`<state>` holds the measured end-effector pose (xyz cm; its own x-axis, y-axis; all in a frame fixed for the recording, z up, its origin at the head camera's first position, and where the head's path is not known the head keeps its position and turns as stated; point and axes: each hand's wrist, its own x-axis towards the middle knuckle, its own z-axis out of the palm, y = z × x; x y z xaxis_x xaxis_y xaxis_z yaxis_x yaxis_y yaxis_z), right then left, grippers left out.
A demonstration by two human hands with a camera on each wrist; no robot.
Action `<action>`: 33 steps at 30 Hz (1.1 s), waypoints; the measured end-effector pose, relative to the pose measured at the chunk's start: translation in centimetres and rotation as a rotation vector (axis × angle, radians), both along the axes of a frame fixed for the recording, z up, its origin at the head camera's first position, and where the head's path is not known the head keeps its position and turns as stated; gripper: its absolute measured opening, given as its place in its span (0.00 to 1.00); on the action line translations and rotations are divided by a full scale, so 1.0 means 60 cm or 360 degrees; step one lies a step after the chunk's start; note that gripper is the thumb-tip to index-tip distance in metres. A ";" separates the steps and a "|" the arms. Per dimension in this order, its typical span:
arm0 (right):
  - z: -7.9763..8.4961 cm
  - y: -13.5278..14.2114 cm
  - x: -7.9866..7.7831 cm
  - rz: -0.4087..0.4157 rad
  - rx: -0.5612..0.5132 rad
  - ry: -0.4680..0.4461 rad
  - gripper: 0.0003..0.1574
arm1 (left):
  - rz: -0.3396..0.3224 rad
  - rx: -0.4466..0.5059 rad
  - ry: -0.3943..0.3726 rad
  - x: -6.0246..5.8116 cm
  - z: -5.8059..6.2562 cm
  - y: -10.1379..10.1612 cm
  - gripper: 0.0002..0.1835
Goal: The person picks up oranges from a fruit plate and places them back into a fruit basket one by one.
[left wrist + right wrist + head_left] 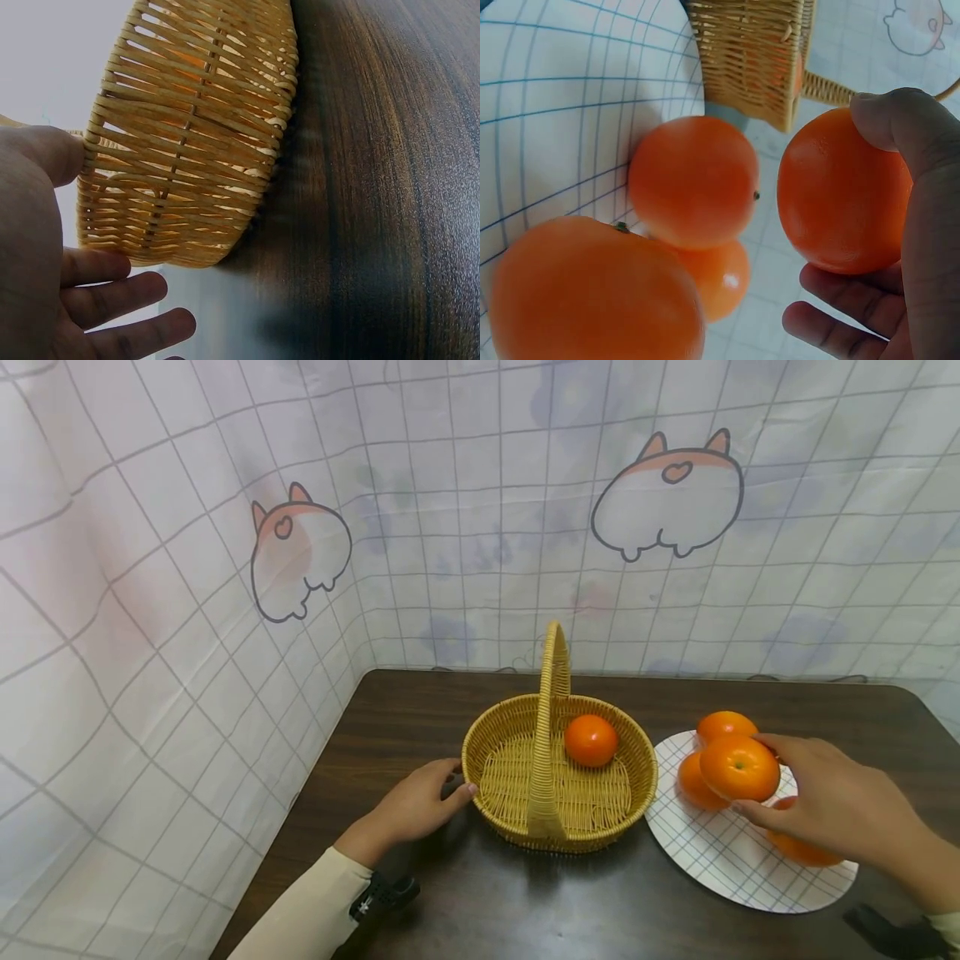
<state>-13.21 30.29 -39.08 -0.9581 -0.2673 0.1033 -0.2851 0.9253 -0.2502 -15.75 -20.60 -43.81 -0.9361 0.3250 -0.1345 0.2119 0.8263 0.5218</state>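
Observation:
My right hand grips an orange between thumb and fingers, above a white plate with a grid pattern. Three more oranges lie on that plate: one at the back, one at the left and one nearer me, partly hidden by the hand. In the right wrist view the held orange is apart from the others. My left hand touches the left rim of a woven basket with its thumb; its other fingers are extended beside the wall. Inside the basket sits an orange-red fruit.
The basket's tall arched handle rises across its middle. Both basket and plate stand on a dark wooden table, the plate close to the basket's right. A grid-patterned curtain hangs behind and at the left.

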 end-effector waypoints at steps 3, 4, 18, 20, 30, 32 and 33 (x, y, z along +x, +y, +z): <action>0.001 -0.009 -0.004 0.0020 -0.0002 0.0016 0.66 | -0.0001 0.0003 -0.0004 -0.001 -0.001 0.000 0.38; 0.002 -0.012 -0.005 0.0030 -0.0006 0.0025 0.66 | -0.0001 0.0003 -0.0005 -0.001 -0.002 0.000 0.38; 0.007 -0.050 -0.019 0.0093 -0.0063 0.0096 0.59 | 0.0013 -0.0008 -0.0002 0.001 0.000 0.001 0.37; 0.009 -0.054 -0.021 0.0096 -0.0078 0.0098 0.59 | 0.0014 -0.0009 -0.0002 0.001 0.001 0.001 0.37; 0.014 -0.074 -0.030 0.0134 -0.0088 0.0106 0.62 | 0.0020 0.0003 -0.0006 0.001 0.001 0.002 0.37; 0.014 -0.079 -0.031 0.0140 -0.0099 0.0107 0.61 | 0.0021 0.0004 -0.0002 0.001 0.000 0.002 0.37; 0.014 -0.081 -0.032 0.0142 -0.0106 0.0107 0.60 | 0.0023 0.0005 -0.0001 0.001 -0.001 0.002 0.37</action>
<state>-15.11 25.40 -38.23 -0.9211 -0.3415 0.1868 -0.3837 0.8775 -0.2877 -15.67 -20.51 -43.86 -0.9406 0.3121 -0.1340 0.1999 0.8277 0.5244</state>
